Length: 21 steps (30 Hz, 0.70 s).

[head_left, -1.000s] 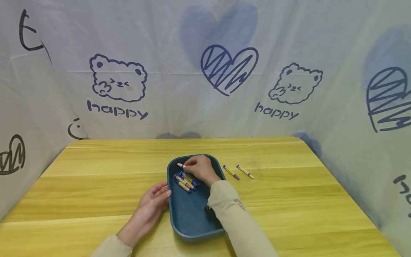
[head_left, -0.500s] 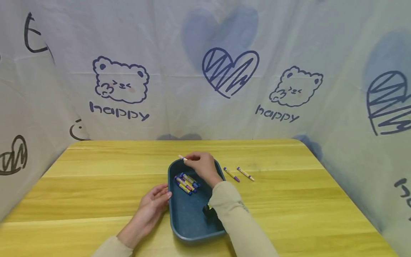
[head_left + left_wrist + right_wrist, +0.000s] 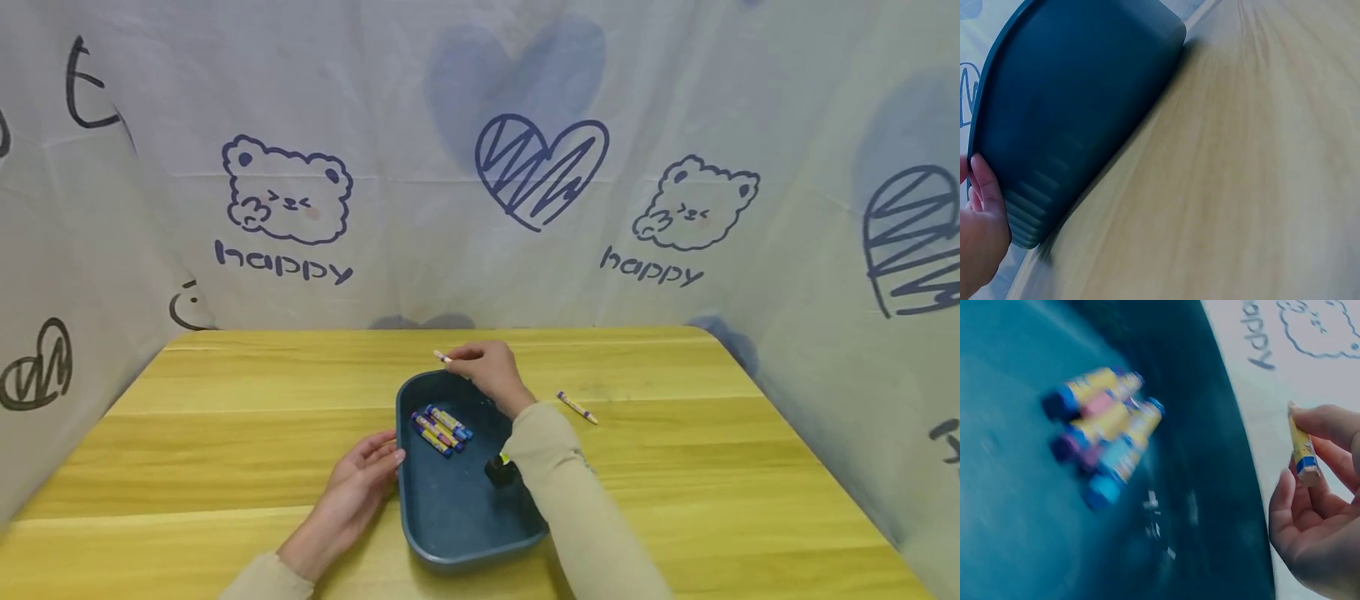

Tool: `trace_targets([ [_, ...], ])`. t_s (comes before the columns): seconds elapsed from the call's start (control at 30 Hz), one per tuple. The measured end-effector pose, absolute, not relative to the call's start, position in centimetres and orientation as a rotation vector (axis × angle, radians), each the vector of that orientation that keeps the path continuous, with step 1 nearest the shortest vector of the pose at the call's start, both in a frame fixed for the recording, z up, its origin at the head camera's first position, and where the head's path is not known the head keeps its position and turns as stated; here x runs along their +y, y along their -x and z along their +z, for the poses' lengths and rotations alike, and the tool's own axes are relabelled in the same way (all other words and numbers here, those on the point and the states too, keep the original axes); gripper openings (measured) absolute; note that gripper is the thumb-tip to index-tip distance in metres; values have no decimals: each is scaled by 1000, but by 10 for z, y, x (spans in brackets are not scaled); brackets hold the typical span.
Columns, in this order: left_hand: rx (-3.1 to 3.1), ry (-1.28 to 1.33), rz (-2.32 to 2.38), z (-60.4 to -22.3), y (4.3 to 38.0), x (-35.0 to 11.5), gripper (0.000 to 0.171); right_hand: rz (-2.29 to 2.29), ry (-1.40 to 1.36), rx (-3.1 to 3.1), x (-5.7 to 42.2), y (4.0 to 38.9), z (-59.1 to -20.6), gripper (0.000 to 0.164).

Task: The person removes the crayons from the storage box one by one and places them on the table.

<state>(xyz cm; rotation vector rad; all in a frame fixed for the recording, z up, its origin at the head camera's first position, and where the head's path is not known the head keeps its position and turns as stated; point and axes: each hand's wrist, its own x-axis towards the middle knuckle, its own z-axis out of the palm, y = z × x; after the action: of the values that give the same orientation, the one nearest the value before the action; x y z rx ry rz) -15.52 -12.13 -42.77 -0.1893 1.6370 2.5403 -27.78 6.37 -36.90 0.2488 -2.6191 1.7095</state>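
My right hand point(image 3: 491, 371) pinches a pale-tipped crayon point(image 3: 1304, 452) with a yellow wrapper between thumb and fingers, above the far rim of the dark blue tray point(image 3: 465, 554). In the right wrist view the hand shows beyond the tray wall. My left hand point(image 3: 360, 483) holds the tray's left side, its thumb at the rim and fingers along the outer wall; the left wrist view shows this hand point(image 3: 985, 231) at the tray's edge. Inside the tray, several crayons point(image 3: 441, 431) with yellow wrappers lie side by side toward the far left.
One pale crayon point(image 3: 577, 407) lies on the wooden table point(image 3: 225, 433), right of the tray. My right sleeve point(image 3: 577, 492) covers part of the tray's right side. A small black device point(image 3: 501, 471) sits below the right wrist. Behind the table hangs a printed cloth point(image 3: 420, 250).
My right hand, with the crayon, has risen from inside the tray and moved away and rightward to the far rim. The purple-ended crayon on the table is now hidden behind it. The left hand stays at the tray.
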Motion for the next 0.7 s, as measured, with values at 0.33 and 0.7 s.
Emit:
trace_targets([
  [0.33,1616,208,2553,-425,156,-120,37,1672,-145,-2707,107,297,-341,21],
  [0.7,1597,190,2562,-427,155,-121,35,1557,-115,-2752,155,299,-358,24],
])
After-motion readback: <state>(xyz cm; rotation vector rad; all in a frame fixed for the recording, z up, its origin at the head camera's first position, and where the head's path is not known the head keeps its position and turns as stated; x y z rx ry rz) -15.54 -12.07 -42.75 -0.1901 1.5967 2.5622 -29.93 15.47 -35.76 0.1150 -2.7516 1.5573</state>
